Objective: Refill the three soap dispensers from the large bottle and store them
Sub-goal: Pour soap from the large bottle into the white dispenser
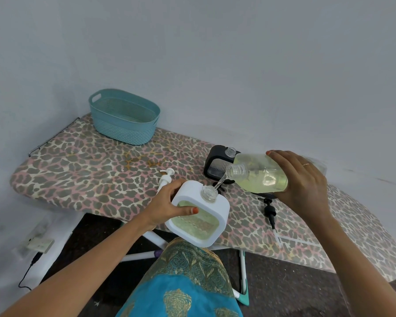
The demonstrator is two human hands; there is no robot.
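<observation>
My left hand (169,205) grips a white square soap dispenser (222,209) with a clear window, tilted at the near edge of the ironing board (82,170). Pale yellow-green soap shows in its window. My right hand (300,177) holds the large clear bottle (258,176) tipped on its side, and a thin stream runs from its mouth into the dispenser's open neck (209,193). A black dispenser (217,162) with an open neck stands behind the bottle. A white pump (166,178) lies behind my left hand. A black pump (269,213) lies on the board below the bottle.
A teal woven basket (124,117) stands at the back left of the board, against the wall. The board's white legs (156,239) show under its near edge. A power strip (40,243) with a black cable lies on the floor at left.
</observation>
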